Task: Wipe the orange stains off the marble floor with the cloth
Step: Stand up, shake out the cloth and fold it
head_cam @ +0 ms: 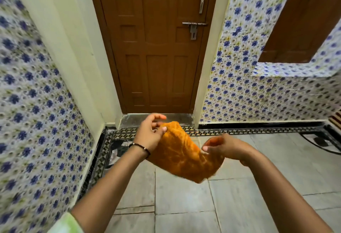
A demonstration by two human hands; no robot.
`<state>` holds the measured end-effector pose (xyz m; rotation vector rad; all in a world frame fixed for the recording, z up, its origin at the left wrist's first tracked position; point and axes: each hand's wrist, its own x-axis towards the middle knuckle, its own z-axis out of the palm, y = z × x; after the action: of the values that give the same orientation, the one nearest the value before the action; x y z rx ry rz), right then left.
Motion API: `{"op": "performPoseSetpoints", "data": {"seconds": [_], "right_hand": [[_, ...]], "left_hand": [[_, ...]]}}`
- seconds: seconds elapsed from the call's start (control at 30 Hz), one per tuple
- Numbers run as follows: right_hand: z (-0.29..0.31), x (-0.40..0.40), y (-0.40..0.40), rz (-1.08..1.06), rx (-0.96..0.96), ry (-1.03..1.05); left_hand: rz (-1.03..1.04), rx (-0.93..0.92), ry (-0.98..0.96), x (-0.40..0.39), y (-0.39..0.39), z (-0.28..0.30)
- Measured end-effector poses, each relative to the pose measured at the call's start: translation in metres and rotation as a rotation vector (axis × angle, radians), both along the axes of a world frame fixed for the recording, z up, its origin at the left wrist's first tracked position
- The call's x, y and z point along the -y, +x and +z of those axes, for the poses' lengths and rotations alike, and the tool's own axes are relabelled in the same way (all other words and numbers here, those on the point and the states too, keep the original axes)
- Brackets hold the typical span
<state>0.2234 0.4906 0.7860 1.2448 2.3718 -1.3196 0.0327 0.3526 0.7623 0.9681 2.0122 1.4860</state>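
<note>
**Cloth held up, floor not yet touched**

Setting: narrow tiled lobby; grey marble floor with patterned black border along far edge; brown door at far centre, bolt on its right side; blue-flower wall tiles left and right.

Cloth: orange, bunched, stretched in the air between both hands, well above floor, just near of the door threshold.

Left hand: thumb and fingers pinching the far-left end of cloth; beaded bracelet at wrist.

Right hand: fingers curled, grasping the near-right end of cloth.

Stains: none clearly made out on visible floor; slabs look pale grey, frame somewhat blurred.

Step in hand, by judgement: readying the cloth before wiping; task at its start.

Handling notes: fold into a flat pad rather than leaving bunched, for full contact. Crouch low, press firmly, wipe in overlapping strokes toward the body. Turn to a clean face often; orange cloth likely to hide picked-up orange residue, so check floor, not cloth.
</note>
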Motion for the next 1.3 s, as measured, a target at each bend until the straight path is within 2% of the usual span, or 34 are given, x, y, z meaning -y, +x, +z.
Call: {"op": "performPoseSetpoints", "data": {"seconds": [0.07,0.13,0.2,0.27,0.37,0.43,0.53,0.6,0.7,0.77,0.87,1.0,1.1,1.2,1.3], "right_hand": [[0.010,0.005,-0.009,0.028,-0.091,0.169],[0.020,0.011,-0.019,0.083,-0.289,0.213],[0.027,0.019,-0.027,0.161,-0.403,0.096],[0.026,0.026,-0.035,0.220,-0.423,-0.038],[0.018,0.030,-0.040,0.178,-0.511,-0.141],[0.015,0.030,-0.043,0.158,-0.536,-0.131],[0.018,0.023,-0.042,0.196,-0.510,-0.056],[0.022,0.017,-0.039,0.245,-0.464,-0.138],[0.032,0.008,-0.028,0.404,-0.259,-0.224],[0.038,0.002,-0.020,0.491,-0.143,-0.102],[0.053,-0.015,-0.012,0.476,-0.098,0.150],[0.075,-0.033,-0.004,0.447,-0.100,0.256],[0.089,-0.042,-0.001,0.474,-0.015,0.459],[0.099,-0.057,0.012,0.427,0.023,0.612],[0.105,-0.068,0.029,0.343,-0.023,0.612]], "left_hand": [[-0.147,-0.126,-0.028,-0.001,0.006,0.021],[-0.266,-0.244,-0.085,-0.004,0.015,0.035],[-0.320,-0.344,-0.102,-0.006,0.022,0.045],[-0.329,-0.422,-0.085,-0.005,0.024,0.055],[-0.330,-0.484,-0.032,-0.001,0.020,0.069],[-0.339,-0.530,-0.050,0.002,0.014,0.077],[-0.376,-0.578,-0.082,0.005,0.008,0.084],[-0.379,-0.580,-0.086,0.007,0.008,0.087],[-0.381,-0.597,-0.068,0.007,0.009,0.089],[-0.393,-0.639,-0.082,0.005,0.010,0.089],[-0.379,-0.749,-0.146,0.002,0.008,0.085],[-0.359,-1.062,-0.226,0.003,0.006,0.082],[-0.413,-1.274,-0.373,0.001,0.001,0.080],[-0.343,-1.265,-0.424,0.006,-0.014,0.079],[-0.226,-1.151,-0.335,0.013,-0.025,0.077]]}}
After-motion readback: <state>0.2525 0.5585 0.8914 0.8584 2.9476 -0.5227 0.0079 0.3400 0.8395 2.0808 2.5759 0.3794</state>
